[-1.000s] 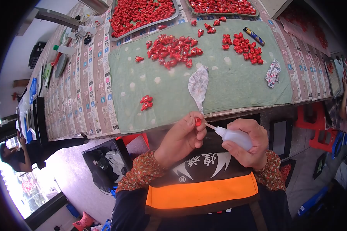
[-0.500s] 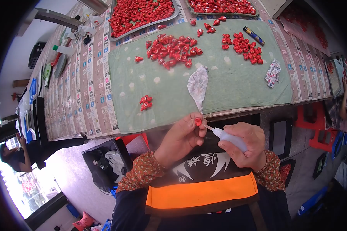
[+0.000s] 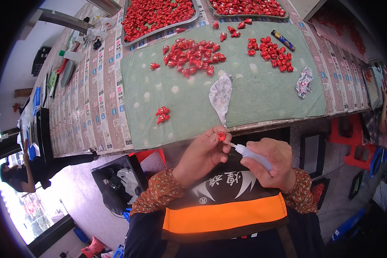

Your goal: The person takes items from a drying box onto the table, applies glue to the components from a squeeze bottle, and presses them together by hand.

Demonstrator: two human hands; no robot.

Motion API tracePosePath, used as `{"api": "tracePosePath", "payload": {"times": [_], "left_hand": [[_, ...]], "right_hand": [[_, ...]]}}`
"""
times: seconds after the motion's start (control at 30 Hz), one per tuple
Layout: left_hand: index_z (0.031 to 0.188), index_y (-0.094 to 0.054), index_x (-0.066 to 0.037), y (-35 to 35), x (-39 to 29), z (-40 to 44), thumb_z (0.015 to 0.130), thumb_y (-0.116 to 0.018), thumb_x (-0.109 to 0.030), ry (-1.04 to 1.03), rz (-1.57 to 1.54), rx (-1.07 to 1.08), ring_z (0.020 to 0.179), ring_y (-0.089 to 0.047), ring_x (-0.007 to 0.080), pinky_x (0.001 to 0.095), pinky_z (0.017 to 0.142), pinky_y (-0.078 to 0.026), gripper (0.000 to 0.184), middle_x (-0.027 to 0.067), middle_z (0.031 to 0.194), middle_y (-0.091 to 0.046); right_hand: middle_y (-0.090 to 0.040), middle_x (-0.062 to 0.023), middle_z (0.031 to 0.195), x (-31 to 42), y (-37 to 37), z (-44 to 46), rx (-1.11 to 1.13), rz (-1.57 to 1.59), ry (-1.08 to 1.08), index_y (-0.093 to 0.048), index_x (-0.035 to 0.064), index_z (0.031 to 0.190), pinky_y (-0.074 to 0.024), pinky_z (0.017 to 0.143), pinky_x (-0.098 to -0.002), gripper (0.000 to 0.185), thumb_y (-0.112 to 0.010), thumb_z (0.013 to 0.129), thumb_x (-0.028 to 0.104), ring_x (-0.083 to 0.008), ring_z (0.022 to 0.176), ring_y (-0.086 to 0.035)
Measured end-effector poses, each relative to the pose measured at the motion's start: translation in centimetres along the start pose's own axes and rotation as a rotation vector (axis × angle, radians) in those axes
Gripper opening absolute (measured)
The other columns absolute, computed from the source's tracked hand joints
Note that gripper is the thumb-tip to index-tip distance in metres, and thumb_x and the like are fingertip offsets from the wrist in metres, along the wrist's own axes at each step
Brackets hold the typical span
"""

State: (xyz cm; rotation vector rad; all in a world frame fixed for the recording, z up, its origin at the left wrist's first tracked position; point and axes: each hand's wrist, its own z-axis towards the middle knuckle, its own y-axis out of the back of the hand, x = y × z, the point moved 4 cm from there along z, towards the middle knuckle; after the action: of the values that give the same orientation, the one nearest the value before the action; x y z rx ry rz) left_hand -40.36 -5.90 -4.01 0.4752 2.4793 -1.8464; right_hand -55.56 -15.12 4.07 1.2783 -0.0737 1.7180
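Right at the near edge of the green cloth (image 3: 262, 101), both hands are working close together: the left hand (image 3: 200, 152) is pinching a small red piece (image 3: 221, 136) between its fingertips, hollow face showing, while the right hand (image 3: 273, 160) is gripping a pale bottle (image 3: 259, 159), its thin nozzle (image 3: 232, 145) pointing at that piece. Whether the tip is touching, the view isn't quite telling. Here's the danger: too hard a squeeze could be flooding the hollow or wetting the fingers, a wavering wrist could be sending the nozzle wide, and a loose pinch could be dropping the piece off the cloth's near side. The white rag (image 3: 220, 95) is trailing its narrow tail towards the left fingers, so it could be snagging. Farther up, a pair of red pieces (image 3: 163, 115) is lying on the cloth's left, a big pile (image 3: 189, 56) is sitting beyond, a smaller cluster (image 3: 271, 53) is resting towards its right, and two loaded trays are standing past its far edge.
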Motion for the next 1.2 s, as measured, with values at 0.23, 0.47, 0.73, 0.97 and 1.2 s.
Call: {"api": "tracePosePath", "payload": {"times": [0.23, 0.47, 0.73, 0.97, 1.2], "left_hand": [[0.115, -0.050, -0.006, -0.12, 0.02, -0.07, 0.099, -0.055, -0.020, 0.017, 0.034, -0.007, 0.090, -0.058, 0.0138, 0.0258, 0.069, -0.055, 0.022, 0.0057, 0.103, -0.053], [0.117, -0.050, -0.008, 0.19, 0.22, -0.19, 0.100, -0.053, -0.022, 0.029, 0.079, -0.027, 0.090, -0.056, 0.0142, 0.0262, 0.070, -0.053, 0.023, 0.0047, 0.104, -0.054], [0.117, -0.049, -0.008, 0.05, 0.26, -0.26, 0.101, -0.052, -0.021, 0.027, 0.052, -0.032, 0.090, -0.057, 0.0146, 0.0263, 0.068, -0.054, 0.021, 0.0052, 0.105, -0.056], [0.114, -0.049, -0.008, -0.24, 0.12, -0.37, 0.101, -0.051, -0.021, 0.011, 0.114, -0.065, 0.088, -0.058, 0.0143, 0.0264, 0.067, -0.054, 0.019, 0.0053, 0.103, -0.055], [0.112, -0.050, -0.004, -0.47, -0.12, -0.50, 0.100, -0.054, -0.022, -0.044, 0.166, -0.078, 0.088, -0.058, 0.0152, 0.0268, 0.065, -0.057, 0.022, 0.0094, 0.103, -0.056]], "right_hand": [[-0.060, -0.0096, 0.070, -0.16, -0.11, -0.11, 0.024, -0.003, -0.023, -0.061, 0.0043, 0.107, -0.0467, 0.049, -0.0335, 0.043, -0.082, 0.069, 0.007, -0.0262, 0.055, -0.060], [-0.060, -0.0100, 0.070, 0.03, -0.08, 0.09, 0.020, -0.016, -0.018, -0.061, 0.0036, 0.108, -0.0462, 0.048, -0.0336, 0.042, -0.081, 0.071, 0.007, -0.0262, 0.055, -0.059], [-0.059, -0.0094, 0.068, 0.03, -0.13, 0.12, -0.012, -0.022, -0.005, -0.061, 0.0033, 0.108, -0.0453, 0.047, -0.0332, 0.041, -0.080, 0.072, 0.007, -0.0258, 0.054, -0.059], [-0.057, -0.0096, 0.066, 0.13, -0.03, 0.08, 0.003, -0.046, -0.019, -0.061, 0.0031, 0.106, -0.0452, 0.047, -0.0336, 0.041, -0.081, 0.071, 0.008, -0.0262, 0.054, -0.059], [-0.058, -0.0108, 0.068, 0.17, 0.00, -0.09, -0.019, -0.086, -0.001, -0.061, 0.0028, 0.106, -0.0464, 0.048, -0.0339, 0.042, -0.082, 0.070, 0.008, -0.0267, 0.055, -0.060]]}}
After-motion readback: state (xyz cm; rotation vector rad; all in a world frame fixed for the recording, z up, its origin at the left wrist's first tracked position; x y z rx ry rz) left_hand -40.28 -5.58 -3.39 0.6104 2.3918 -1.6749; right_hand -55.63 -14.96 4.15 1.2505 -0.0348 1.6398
